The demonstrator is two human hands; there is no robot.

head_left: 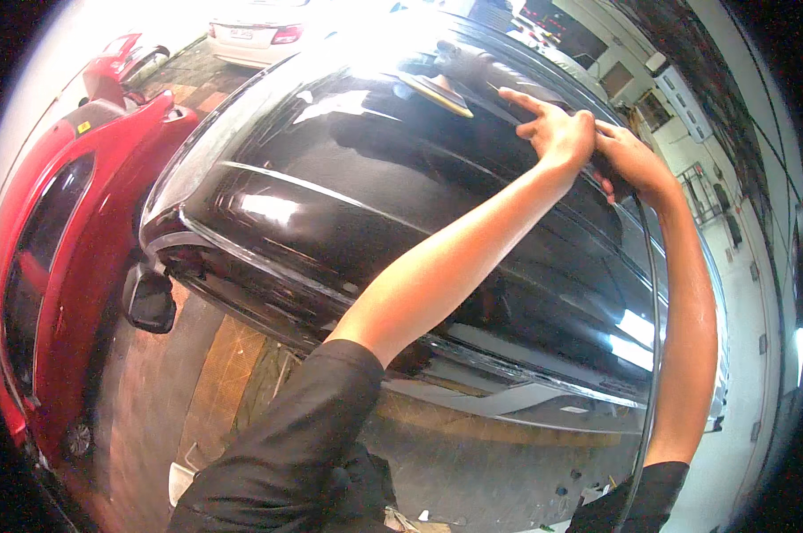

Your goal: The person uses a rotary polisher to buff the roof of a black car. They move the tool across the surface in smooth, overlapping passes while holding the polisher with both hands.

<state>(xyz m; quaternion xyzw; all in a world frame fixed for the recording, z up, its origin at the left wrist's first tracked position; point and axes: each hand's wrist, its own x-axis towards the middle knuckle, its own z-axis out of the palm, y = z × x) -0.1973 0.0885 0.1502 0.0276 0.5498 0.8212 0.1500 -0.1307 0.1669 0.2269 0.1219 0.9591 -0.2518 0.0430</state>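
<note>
My left hand (557, 135) is over the far side of a glossy black car roof (357, 209). Its index finger is stretched out, apart from the others; whether the palm rests on anything dark is hidden. Just right of it, my right hand (634, 167) curls round a dark part of what looks like a polisher, mostly hidden and blending with the black paint. A black cord (654, 293) leads from this hand along my right forearm. Left of my left fingertips, a flat pad (439, 94) with a yellow edge lies against the roof.
A red car (64, 231) stands at the left, near the black car's side mirror (151, 300). Beyond is a white car (257, 34). A wall-mounted air conditioner (683, 98) and a shelf rack (705, 194) are at the right. Tiled floor (472, 462) shows below.
</note>
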